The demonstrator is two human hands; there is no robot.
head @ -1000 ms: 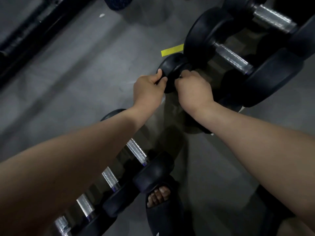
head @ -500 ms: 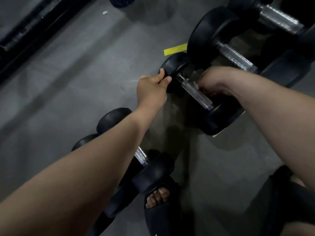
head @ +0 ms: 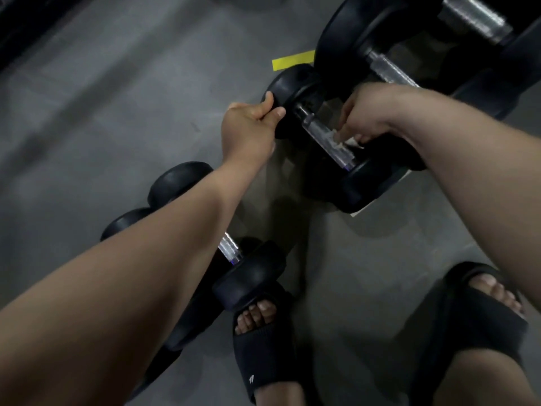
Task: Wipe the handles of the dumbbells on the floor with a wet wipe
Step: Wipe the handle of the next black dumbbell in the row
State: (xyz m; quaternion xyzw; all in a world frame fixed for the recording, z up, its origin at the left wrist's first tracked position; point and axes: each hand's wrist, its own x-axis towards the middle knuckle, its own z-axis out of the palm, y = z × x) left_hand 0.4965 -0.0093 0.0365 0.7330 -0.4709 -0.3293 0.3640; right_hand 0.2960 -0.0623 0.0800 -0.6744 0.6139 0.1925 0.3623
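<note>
While the left hand gripped a dumbbell by its end, the right hand pinched a wet wipe on its handle. Two bigger dumbbells lay beyond the hands.

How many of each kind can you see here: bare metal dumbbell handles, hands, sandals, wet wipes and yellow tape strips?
Metal dumbbell handles: 4
Hands (left hand, right hand): 2
Sandals: 2
Wet wipe: 1
Yellow tape strip: 1
Total: 10

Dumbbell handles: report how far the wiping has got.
Done: unclear; no handle shows wiping marks. In hand: right hand presses the wet wipe on one chrome handle, left hand gripping that dumbbell's head. Left: possibly the larger dumbbell's handle and the small dumbbell's handle.
</note>
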